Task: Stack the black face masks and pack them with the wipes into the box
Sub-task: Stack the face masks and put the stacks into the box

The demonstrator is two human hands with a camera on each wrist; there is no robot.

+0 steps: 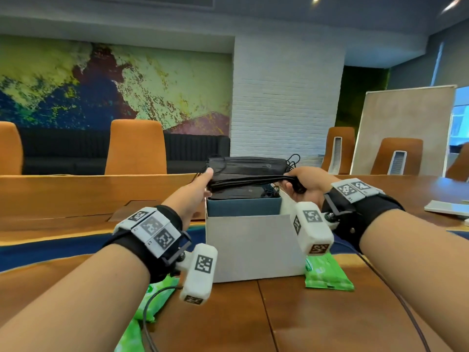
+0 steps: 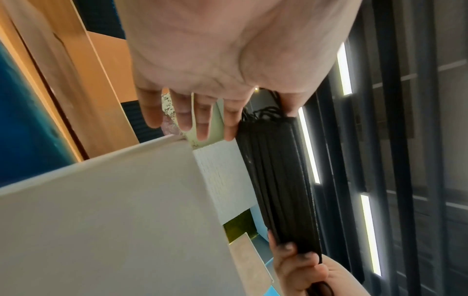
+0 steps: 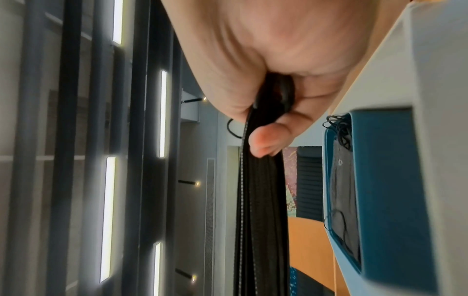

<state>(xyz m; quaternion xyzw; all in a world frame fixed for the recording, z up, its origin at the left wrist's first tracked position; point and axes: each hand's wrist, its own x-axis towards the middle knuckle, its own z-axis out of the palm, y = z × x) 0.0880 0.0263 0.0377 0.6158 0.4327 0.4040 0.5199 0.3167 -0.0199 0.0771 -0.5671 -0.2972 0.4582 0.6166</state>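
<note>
A stack of black face masks [image 1: 250, 170] hangs level just above the open box [image 1: 253, 246], which is white outside and blue inside. My left hand [image 1: 206, 180] pinches the stack's left end, thumb on top. My right hand [image 1: 294, 182] grips the right end and its ear loops. More black masks [image 1: 238, 193] lie inside the box. In the left wrist view the stack [image 2: 278, 180] runs from my thumb to the right hand [image 2: 298, 262]. The right wrist view shows the stack [image 3: 260, 200] edge-on beside the box [image 3: 380, 180]. Green wipes packs lie right [image 1: 327, 273] and left [image 1: 152, 298] of the box.
The box stands on a long wooden table [image 1: 330, 321] with a blue inlay. A cable [image 1: 147, 318] crosses the left wipes pack. A grey tray [image 1: 446, 207] sits at the far right. Orange chairs [image 1: 137, 148] line the far side.
</note>
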